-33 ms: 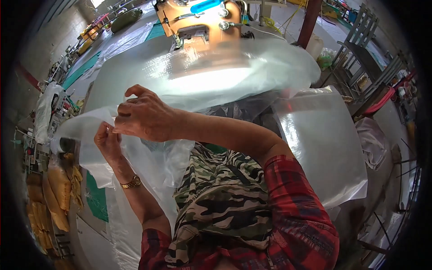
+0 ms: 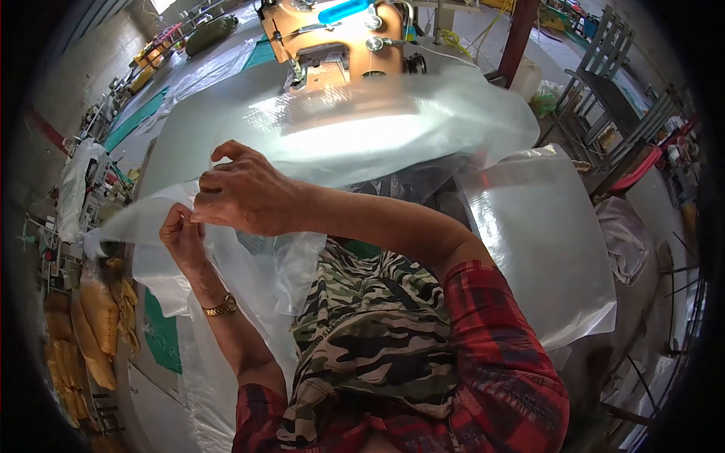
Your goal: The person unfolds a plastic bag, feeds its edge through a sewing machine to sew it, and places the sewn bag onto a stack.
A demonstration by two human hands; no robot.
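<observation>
"What takes up the most room?"
"The translucent plastic sheet [image 2: 468, 113], spread across the middle and reaching left to the person's hands, where its edge is raised."
"And next?"
"A smooth plastic panel [image 2: 555, 257], draped to the right of the person's body."
"Then?"
"The orange-tan sewing machine [image 2: 384, 62], just beyond the sheet."
"How is the grip?"
"The right hand [image 2: 249, 192] has crossed to the left side, fingers curled, index finger bent upward; I can't tell what its hidden fingertips pinch. The left hand [image 2: 183, 235], just below and touching it, has thumb and fingers pinched together on the sheet's edge."
"Anything smaller?"
"A gold-coloured watch [image 2: 220, 306] on the left wrist."
</observation>
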